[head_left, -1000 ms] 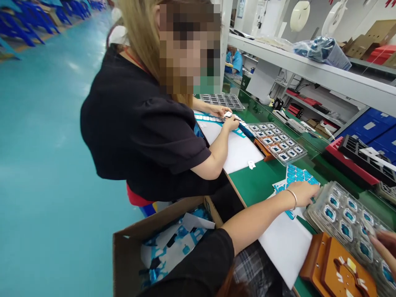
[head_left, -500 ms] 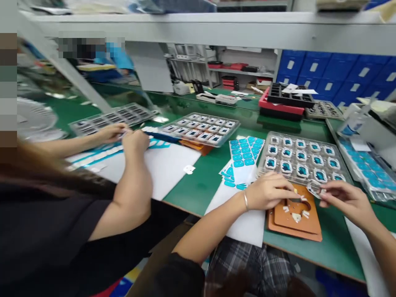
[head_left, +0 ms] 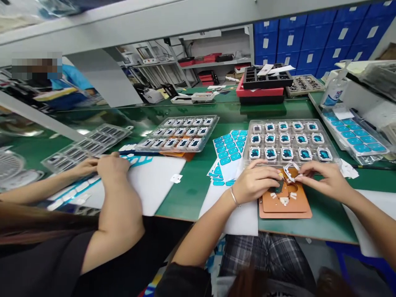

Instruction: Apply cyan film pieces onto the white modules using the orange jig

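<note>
My right hand (head_left: 324, 180) pinches a white squarish frame (head_left: 290, 171) by its edge, tilted above an orange fixture plate (head_left: 286, 210). My left hand (head_left: 259, 182) is closed at the fixture's upper left, its fingertips on a small dark flat piece (head_left: 279, 187). A curved cutout and several small white pads (head_left: 284, 201) show on the fixture. Just behind both hands lies a clear plastic tray (head_left: 293, 162) with rows of white frames that have blue film in them. Fingers hide part of the fixture.
Blue sticker sheets (head_left: 229, 149) lie left of the tray on white foam (head_left: 243, 225). A co-worker's hands (head_left: 108, 165) work at the left over another white sheet (head_left: 148, 187). A second filled tray (head_left: 179, 134), a sanitizer-like pump bottle (head_left: 333, 90) and red-black boxes (head_left: 262, 84) stand behind.
The white frame in my right hand has moved left from the fixture's edge to above it and turned. A dark piece now shows at my left fingertips. The camera view has shifted.
</note>
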A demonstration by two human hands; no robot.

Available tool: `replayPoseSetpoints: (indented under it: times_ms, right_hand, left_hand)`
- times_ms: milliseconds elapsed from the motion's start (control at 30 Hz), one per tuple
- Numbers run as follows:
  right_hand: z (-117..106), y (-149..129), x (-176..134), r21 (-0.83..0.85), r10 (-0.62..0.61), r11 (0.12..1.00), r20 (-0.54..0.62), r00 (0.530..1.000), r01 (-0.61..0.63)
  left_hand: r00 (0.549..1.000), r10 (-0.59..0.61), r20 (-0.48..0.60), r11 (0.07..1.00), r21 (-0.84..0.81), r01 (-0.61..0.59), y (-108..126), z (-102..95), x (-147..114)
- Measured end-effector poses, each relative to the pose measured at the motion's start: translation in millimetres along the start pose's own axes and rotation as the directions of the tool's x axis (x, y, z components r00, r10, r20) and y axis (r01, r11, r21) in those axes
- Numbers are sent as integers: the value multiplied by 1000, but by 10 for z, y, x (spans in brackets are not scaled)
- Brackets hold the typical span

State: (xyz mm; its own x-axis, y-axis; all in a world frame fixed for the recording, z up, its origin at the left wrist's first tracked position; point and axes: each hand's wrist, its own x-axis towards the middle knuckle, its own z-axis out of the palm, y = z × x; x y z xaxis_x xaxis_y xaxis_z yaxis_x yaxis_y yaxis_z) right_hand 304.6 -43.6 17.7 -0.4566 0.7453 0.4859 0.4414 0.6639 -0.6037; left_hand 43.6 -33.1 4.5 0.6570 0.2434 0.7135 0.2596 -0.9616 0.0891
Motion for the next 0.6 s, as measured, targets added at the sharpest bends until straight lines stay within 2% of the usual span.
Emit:
replayPoseSetpoints:
  times_ms: [167,267,433,600]
  right_hand:
    - [1,43,-3,57,-17,998,81,997,12]
    - [-21,90,-3,57,-49,997,125,991,42]
    - [-131,111,37,-31,-137,990,-29,990,136]
    - [-101,59,24,-155,-248,958,-34,968,240]
  left_hand:
    - [999,-20,28,1000,-9,20,13,48,-2]
    - [994,-52,92,998,-30,55,6,47,-11]
    - [977,-84,196,993,-61,98,0,28,-30]
    - [977,-44,210,991,-115,70,70,-47,6]
